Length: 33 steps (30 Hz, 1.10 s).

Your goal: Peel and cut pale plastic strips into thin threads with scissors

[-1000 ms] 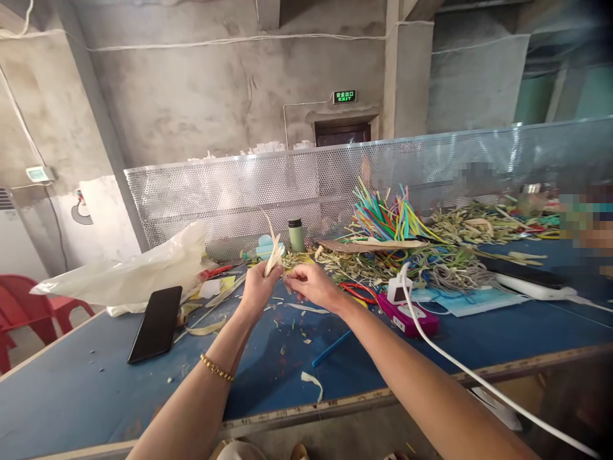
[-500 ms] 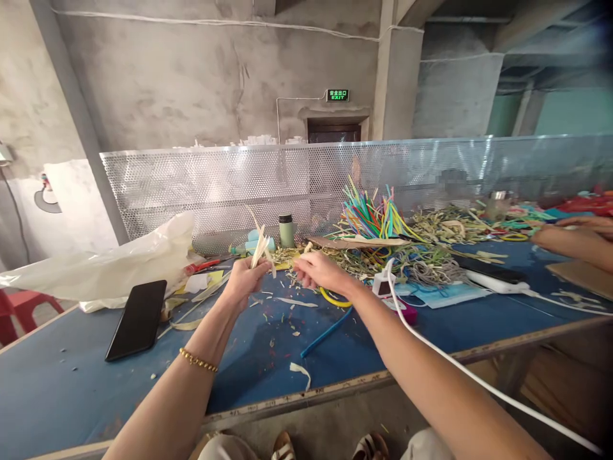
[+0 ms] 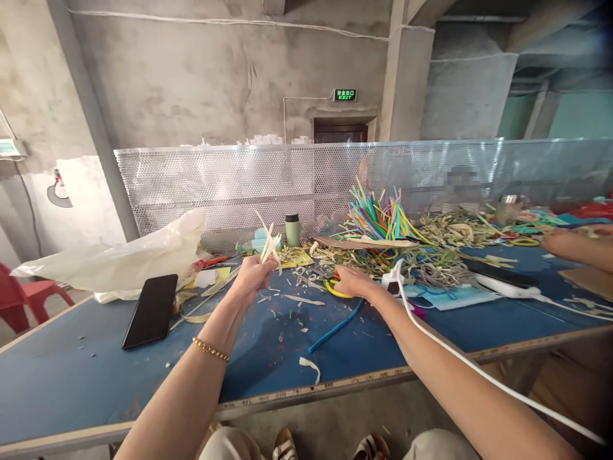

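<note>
My left hand is closed around a small bundle of pale, dry, straw-like strips, whose loose ends stick up above the fist. Farther right, my right hand is down at the table on a curved yellow loop, which looks like a scissors handle. Its fingers are largely hidden, so whether they grip the loop does not show. A blue tube-like piece lies just in front of that hand. Nearer the table edge is a loose white curled strip.
Left of my hands are a black phone and a large plastic sheet. A green bottle, colourful tubes and tangled fibres line the back. A white cable crosses my right forearm. Another person's hand is at right.
My right hand has moved right and down, from beside the left hand to the yellow loop. The left hand still holds the strips. The whole view has shifted slightly.
</note>
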Tool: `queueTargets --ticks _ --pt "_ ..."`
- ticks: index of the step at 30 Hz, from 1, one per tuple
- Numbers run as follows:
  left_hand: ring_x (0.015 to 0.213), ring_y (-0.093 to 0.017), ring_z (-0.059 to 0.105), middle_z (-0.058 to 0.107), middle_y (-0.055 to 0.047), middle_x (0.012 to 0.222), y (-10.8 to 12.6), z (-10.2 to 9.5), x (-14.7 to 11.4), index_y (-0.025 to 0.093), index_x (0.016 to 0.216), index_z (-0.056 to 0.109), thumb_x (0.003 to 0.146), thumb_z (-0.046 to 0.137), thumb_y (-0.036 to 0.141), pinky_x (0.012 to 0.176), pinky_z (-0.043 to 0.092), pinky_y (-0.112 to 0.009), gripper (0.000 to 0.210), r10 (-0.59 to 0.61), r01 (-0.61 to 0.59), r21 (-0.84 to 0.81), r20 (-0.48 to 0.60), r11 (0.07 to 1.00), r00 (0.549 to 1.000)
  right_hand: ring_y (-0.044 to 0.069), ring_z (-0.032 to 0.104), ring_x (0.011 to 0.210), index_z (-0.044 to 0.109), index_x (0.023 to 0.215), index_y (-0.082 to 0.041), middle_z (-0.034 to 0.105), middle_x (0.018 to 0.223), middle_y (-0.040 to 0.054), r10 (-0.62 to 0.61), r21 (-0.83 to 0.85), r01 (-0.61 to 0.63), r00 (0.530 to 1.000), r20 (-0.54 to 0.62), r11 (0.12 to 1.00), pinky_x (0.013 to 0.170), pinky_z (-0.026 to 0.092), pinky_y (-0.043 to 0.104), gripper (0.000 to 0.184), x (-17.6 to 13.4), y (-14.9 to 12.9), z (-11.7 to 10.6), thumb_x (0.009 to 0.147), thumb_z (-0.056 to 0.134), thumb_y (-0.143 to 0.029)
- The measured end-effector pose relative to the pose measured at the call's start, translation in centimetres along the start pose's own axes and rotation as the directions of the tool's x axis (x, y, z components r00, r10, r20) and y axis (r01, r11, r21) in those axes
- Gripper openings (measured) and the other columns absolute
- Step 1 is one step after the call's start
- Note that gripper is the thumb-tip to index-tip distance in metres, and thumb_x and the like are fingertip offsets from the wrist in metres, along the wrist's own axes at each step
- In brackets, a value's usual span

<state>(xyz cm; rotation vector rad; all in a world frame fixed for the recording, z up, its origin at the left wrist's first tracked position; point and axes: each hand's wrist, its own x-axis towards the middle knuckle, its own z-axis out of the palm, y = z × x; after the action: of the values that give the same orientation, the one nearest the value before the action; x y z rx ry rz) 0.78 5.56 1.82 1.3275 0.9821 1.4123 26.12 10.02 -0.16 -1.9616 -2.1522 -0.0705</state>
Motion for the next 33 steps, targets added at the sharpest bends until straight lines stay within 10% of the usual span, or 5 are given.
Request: queueTargets --ticks 5,9,12,19,33 --pt "0.033 -0.002 0.019 0.029 0.012 0.039 0.2 -0.2 0.2 0.017 0.066 0.053 0.065 0.072 0.025 0.038 0.011 -0.020 0.021 0.044 -0.044 -0.048 -0.006 0.998 0.999 0.015 0.064 0.067 0.060 0.119 -0.017 0.069 0.084 0.0066 0.059 0.393 -0.045 0.998 -0.024 0.918 0.055 0.047 0.023 0.041 -0.3 -0.2 -1.1 0.087 0.055 -0.042" --pt "0.034 -0.002 0.019 0.029 0.012 0.038 0.5 -0.4 0.2 0.017 0.064 0.051 0.064 0.074 0.029 0.038 0.012 -0.020 0.026 0.067 -0.069 -0.083 -0.026 0.994 0.997 0.010 0.047 0.044 0.056 0.085 -0.018 0.053 0.057 -0.0014 -0.163 0.923 -0.174 0.957 0.242 0.344 0.040 0.037 0.021 0.036 -1.1 -1.7 -1.6 0.087 0.053 -0.053" --pt "0.033 -0.002 0.020 0.030 0.011 0.038 0.8 -0.5 0.2 0.016 0.064 0.052 0.062 0.075 0.029 0.037 0.013 -0.020 0.026 0.074 -0.079 -0.083 -0.056 0.993 0.996 0.010 0.046 0.043 0.050 0.076 -0.019 0.051 0.056 -0.0018 -0.324 0.948 -0.269 0.893 0.311 0.170 0.039 0.038 0.021 0.041 -1.7 -3.5 -1.6 0.085 0.055 -0.058" --pt "0.033 -0.002 0.019 0.027 0.012 0.038 0.9 -0.8 0.5 0.017 0.064 0.052 0.063 0.068 0.024 0.037 0.013 -0.019 0.018 0.118 -0.130 -0.058 -0.184 0.990 0.976 0.010 0.057 0.053 0.050 0.099 -0.023 0.055 0.067 -0.0056 -0.351 0.993 -0.010 0.935 0.049 0.114 0.049 0.050 0.022 0.047 -5.0 -8.4 -1.8 0.071 0.079 -0.046" --pt "0.034 -0.003 0.020 0.026 0.013 0.039 1.4 -0.8 0.6 0.019 0.063 0.046 0.066 0.065 0.023 0.037 0.015 -0.020 0.020 0.182 -0.243 -0.136 -0.353 0.960 0.918 0.008 0.046 0.039 0.051 0.104 -0.021 0.052 0.058 -0.0060 -0.317 0.917 0.134 0.948 -0.009 0.377 0.036 0.034 0.021 0.050 -5.4 -10.3 -0.6 0.079 0.065 -0.062"
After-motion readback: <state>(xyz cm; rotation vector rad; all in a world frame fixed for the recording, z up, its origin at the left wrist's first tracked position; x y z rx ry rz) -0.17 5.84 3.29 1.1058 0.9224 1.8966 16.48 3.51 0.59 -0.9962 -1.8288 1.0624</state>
